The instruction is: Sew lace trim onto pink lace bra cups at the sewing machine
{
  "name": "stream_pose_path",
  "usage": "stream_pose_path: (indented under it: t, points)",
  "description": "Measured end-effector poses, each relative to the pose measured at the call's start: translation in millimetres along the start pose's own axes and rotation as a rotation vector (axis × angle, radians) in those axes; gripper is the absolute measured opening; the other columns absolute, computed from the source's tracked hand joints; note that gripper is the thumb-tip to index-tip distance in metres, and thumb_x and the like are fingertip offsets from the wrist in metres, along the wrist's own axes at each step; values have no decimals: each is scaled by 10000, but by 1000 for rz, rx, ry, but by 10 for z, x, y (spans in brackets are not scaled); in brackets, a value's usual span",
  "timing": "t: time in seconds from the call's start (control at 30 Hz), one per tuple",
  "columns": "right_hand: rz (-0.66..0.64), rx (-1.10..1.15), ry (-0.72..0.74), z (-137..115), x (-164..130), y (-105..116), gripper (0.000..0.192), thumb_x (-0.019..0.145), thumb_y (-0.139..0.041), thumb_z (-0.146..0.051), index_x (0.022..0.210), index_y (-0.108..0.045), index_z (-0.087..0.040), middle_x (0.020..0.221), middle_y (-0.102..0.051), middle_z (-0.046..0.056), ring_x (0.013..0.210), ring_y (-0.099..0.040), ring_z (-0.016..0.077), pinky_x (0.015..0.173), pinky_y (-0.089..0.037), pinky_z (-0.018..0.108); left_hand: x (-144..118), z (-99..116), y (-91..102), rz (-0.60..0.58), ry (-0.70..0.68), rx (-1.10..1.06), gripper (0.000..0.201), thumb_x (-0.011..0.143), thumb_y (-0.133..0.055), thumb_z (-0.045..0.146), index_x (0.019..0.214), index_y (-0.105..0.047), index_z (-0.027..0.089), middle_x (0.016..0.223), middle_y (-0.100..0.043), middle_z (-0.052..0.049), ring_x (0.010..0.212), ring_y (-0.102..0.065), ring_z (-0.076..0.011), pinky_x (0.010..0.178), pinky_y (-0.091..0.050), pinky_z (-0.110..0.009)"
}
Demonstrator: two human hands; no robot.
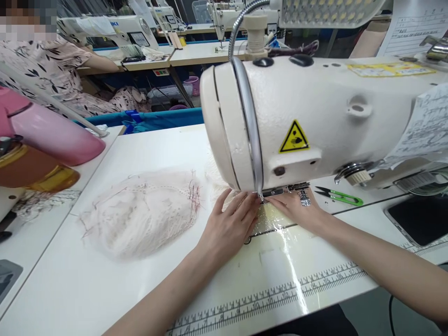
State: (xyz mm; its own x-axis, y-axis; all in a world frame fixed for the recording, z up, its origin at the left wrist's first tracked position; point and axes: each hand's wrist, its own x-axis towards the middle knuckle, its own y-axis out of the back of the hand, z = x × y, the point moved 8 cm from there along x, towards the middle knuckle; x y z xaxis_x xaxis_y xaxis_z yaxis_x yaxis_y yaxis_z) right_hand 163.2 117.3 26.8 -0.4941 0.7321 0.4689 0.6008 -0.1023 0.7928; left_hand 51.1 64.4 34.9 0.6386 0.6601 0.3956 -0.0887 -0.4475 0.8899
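Sewing station layout: machine at right, fabric at left, hands between.

The cream-white industrial sewing machine (315, 121) stands on the far right of the white laminate desk (105, 280). Both hands lie flat under its head, the left hand (231, 224) just left of the needle plate, the right hand (297, 207) just right of it. A heap of pale pink lace fabric (140, 212) lies to the left. Green-handled thread snips (341, 196) rest right of the hands. A printed ruler strip (280, 294) runs along the near edge.
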Motion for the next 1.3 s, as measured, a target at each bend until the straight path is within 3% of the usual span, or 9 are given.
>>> stream_pose_path:
  t: [0.13, 0.27, 0.43, 0.7, 0.9, 1.3]
  points:
    - [-11, -82, 53, -17, -35, 1, 254, 906, -462, -269, 1022, -679, -332, 954, -700, -7, 887, -611, 173, 779, -484, 349, -14, 64, -7, 29, -81, 12, 277, 935, -457, 185, 1142, -611, 83, 1197, -641, -102, 1054, -615, -207, 992, -433, -365]
    - [-3, -206, 151, -121, -100, -6, 242, 909, -490, -329, 1057, -675, -286, 962, -705, 14, 888, -615, 184, 820, -444, 366, -9, -15, -51, -16, -5, -1, 331, 941, -440, 249, 1174, -594, 72, 1180, -647, -120, 1063, -614, -235, 993, -435, -387]
    - [39, -276, 159, -163, -161, -18, 276, 945, -440, -383, 1052, -674, -284, 910, -713, -5, 875, -631, 192, 839, -415, 373, 5, -63, -67, -58, 36, -22, 357, 953, -405, 283, 1234, -567, 132, 1218, -635, -64, 1067, -609, -240, 968, -436, -407]
    - [50, -323, 161, -211, -157, 13, 297, 962, -411, -371, 1074, -665, -265, 896, -718, 1, 806, -648, 182, 871, -408, 377, 3, -64, -61, -55, 48, -19, 353, 951, -412, 271, 1228, -573, 123, 1186, -652, -70, 1067, -607, -246, 953, -427, -416]
    - [31, -365, 189, -235, -155, -8, 286, 951, -438, -368, 1114, -643, -254, 996, -708, 22, 914, -632, 199, 905, -399, 379, -3, -95, -103, -110, 90, -47, 368, 958, -386, 299, 1246, -559, 146, 1221, -632, -67, 1099, -592, -241, 996, -388, -435]
    - [-73, -527, 197, -315, -118, -29, 320, 954, -438, -356, 1183, -606, -208, 1125, -676, 72, 838, -646, 194, 904, -407, 411, 15, -134, -130, -183, 142, -66, 421, 944, -370, 343, 1285, -525, 151, 1269, -598, -86, 1158, -548, -255, 1085, -270, -485]
